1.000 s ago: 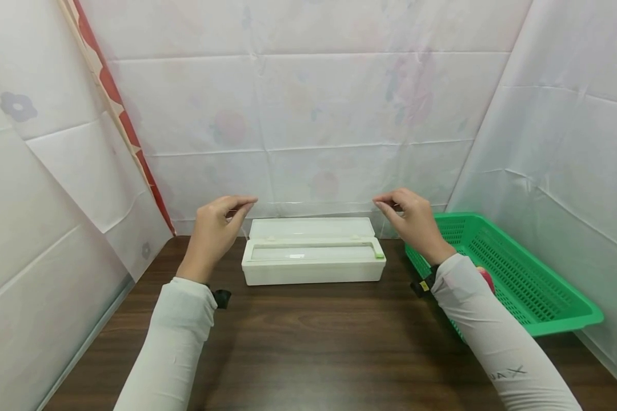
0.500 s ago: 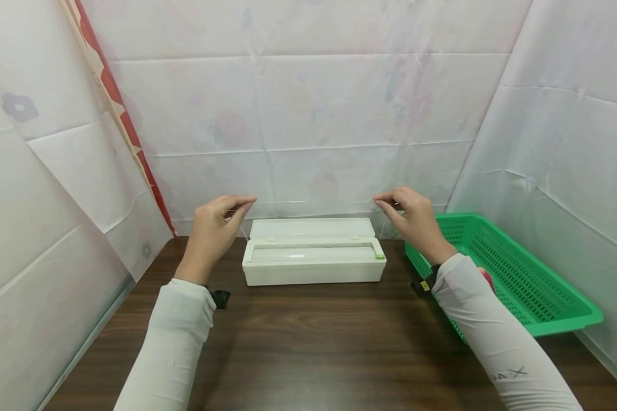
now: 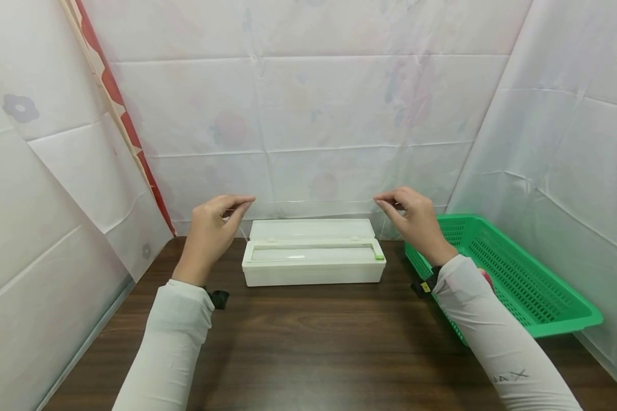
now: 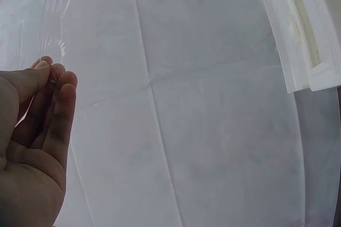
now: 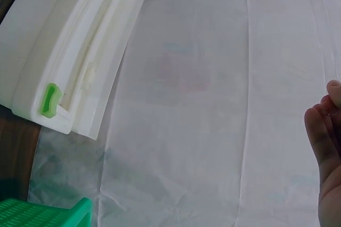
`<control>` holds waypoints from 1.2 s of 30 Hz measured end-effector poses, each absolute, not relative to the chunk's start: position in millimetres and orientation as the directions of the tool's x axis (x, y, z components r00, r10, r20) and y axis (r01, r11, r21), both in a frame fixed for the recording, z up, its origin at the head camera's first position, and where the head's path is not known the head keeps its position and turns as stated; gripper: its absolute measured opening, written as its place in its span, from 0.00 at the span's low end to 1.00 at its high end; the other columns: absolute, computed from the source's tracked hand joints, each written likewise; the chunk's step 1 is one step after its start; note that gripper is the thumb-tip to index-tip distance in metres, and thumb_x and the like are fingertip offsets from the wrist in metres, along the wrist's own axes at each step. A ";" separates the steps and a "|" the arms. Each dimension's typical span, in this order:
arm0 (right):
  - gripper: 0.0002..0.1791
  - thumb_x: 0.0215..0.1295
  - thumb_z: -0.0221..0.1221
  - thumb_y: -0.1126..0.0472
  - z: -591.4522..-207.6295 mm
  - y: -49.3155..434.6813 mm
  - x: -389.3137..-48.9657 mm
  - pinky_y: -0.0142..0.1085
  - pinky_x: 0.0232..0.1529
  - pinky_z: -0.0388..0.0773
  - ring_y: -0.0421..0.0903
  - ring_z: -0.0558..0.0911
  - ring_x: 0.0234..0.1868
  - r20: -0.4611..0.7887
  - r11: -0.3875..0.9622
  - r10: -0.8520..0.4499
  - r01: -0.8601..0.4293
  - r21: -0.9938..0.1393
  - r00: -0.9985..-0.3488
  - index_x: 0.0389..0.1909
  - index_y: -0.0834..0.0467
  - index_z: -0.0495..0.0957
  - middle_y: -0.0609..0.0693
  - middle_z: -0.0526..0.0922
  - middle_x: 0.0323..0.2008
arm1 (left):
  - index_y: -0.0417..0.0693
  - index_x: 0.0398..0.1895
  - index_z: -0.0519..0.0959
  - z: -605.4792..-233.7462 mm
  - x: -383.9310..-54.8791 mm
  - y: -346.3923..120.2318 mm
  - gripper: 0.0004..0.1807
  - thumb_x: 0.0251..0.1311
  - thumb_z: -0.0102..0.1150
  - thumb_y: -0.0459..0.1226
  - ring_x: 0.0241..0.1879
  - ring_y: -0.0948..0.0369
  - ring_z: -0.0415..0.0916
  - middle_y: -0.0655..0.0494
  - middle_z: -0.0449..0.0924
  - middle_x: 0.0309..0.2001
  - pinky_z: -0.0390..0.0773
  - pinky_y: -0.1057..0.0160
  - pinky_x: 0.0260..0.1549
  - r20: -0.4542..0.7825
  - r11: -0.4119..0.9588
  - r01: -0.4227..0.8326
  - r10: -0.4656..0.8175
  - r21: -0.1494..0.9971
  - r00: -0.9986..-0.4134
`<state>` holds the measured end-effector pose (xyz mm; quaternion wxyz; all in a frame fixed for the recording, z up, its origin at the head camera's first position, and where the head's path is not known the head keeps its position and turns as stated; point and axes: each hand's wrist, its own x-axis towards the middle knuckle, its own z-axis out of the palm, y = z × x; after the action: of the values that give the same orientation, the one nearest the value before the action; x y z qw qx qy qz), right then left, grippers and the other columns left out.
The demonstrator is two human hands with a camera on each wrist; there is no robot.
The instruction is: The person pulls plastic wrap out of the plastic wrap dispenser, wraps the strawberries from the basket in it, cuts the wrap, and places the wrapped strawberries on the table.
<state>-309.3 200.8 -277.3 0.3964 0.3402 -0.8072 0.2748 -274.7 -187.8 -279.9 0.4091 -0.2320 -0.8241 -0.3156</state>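
Clear plastic wrap (image 3: 313,202) stretches between my two raised hands, its upper edge a faint, nearly level line in the head view. My left hand (image 3: 208,237) pinches one corner between thumb and fingertips; small creases gather there in the left wrist view. At the other corner, my right hand (image 3: 411,222) pinches the wrap likewise. Below and between them, a long white wrap dispenser (image 3: 313,275) rests on the table with its lid (image 3: 311,229) tipped back. A green slide cutter (image 5: 50,100) sits at the dispenser's right end.
A green perforated basket (image 3: 524,274) stands on the right, partly behind my right forearm, with a small red thing (image 3: 485,278) showing inside. Brown wood-grain table (image 3: 308,342) lies under everything. White printed sheets (image 3: 308,103) enclose the back and both sides.
My left hand has drifted very slightly left, while the right hand stays almost still. Both keep their pinch on the plastic wrap; the dispenser has not moved.
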 end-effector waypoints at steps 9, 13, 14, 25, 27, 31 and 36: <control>0.07 0.66 0.65 0.66 -274.8 199.6 -306.7 0.32 0.37 0.78 0.43 0.81 0.36 0.835 0.624 -0.324 -0.764 -0.164 -0.445 0.43 0.59 0.87 0.49 0.84 0.36 | 0.44 0.48 0.87 -278.1 -273.5 -189.0 0.10 0.67 0.63 0.32 0.42 0.55 0.83 0.49 0.86 0.43 0.83 0.53 0.43 0.824 0.697 0.638 0.120 0.327 -0.553; 0.06 0.67 0.65 0.66 -274.5 199.8 -306.5 0.33 0.37 0.79 0.42 0.81 0.36 0.833 0.632 -0.322 -0.757 -0.165 -0.451 0.43 0.59 0.87 0.49 0.84 0.36 | 0.44 0.48 0.88 -277.3 -273.2 -188.4 0.09 0.67 0.63 0.32 0.42 0.55 0.83 0.50 0.87 0.43 0.83 0.54 0.43 0.827 0.694 0.642 0.121 0.325 -0.550; 0.06 0.67 0.65 0.66 -274.6 200.2 -306.6 0.33 0.37 0.79 0.42 0.81 0.36 0.833 0.634 -0.321 -0.756 -0.166 -0.451 0.43 0.59 0.87 0.49 0.84 0.36 | 0.44 0.47 0.88 -277.1 -273.1 -188.2 0.09 0.67 0.63 0.32 0.42 0.55 0.83 0.50 0.87 0.43 0.83 0.54 0.43 0.827 0.694 0.643 0.121 0.325 -0.549; 0.06 0.66 0.65 0.67 -274.5 201.9 -306.0 0.33 0.38 0.79 0.43 0.82 0.36 0.838 0.631 -0.316 -0.758 -0.166 -0.446 0.43 0.60 0.87 0.50 0.84 0.36 | 0.44 0.47 0.88 -275.7 -270.7 -187.8 0.09 0.66 0.64 0.32 0.41 0.56 0.83 0.50 0.87 0.42 0.83 0.54 0.42 0.833 0.698 0.643 0.121 0.315 -0.539; 0.07 0.66 0.65 0.68 -273.8 201.7 -304.7 0.31 0.38 0.79 0.43 0.82 0.37 0.839 0.630 -0.316 -0.759 -0.164 -0.444 0.43 0.60 0.87 0.50 0.84 0.36 | 0.44 0.47 0.88 -275.2 -270.0 -187.7 0.09 0.66 0.64 0.32 0.41 0.56 0.83 0.50 0.87 0.42 0.83 0.54 0.42 0.836 0.696 0.645 0.120 0.314 -0.536; 0.07 0.66 0.65 0.68 -272.6 201.6 -301.6 0.29 0.39 0.78 0.43 0.82 0.37 0.839 0.625 -0.318 -0.763 -0.165 -0.442 0.43 0.60 0.86 0.50 0.84 0.37 | 0.43 0.47 0.88 -274.5 -268.0 -187.5 0.09 0.66 0.64 0.32 0.41 0.55 0.83 0.50 0.87 0.42 0.83 0.54 0.42 0.840 0.695 0.649 0.119 0.311 -0.530; 0.07 0.67 0.65 0.67 -271.3 201.7 -299.9 0.28 0.39 0.77 0.43 0.82 0.37 0.839 0.619 -0.316 -0.766 -0.171 -0.442 0.44 0.60 0.87 0.50 0.84 0.37 | 0.44 0.47 0.88 -273.3 -267.3 -187.9 0.09 0.67 0.63 0.32 0.40 0.55 0.83 0.50 0.87 0.42 0.83 0.54 0.41 0.847 0.696 0.653 0.121 0.300 -0.518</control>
<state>-299.9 201.7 -271.3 0.4063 0.3372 -0.8029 0.2768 -267.3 -187.9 -273.3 0.4295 -0.2374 -0.8145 -0.3096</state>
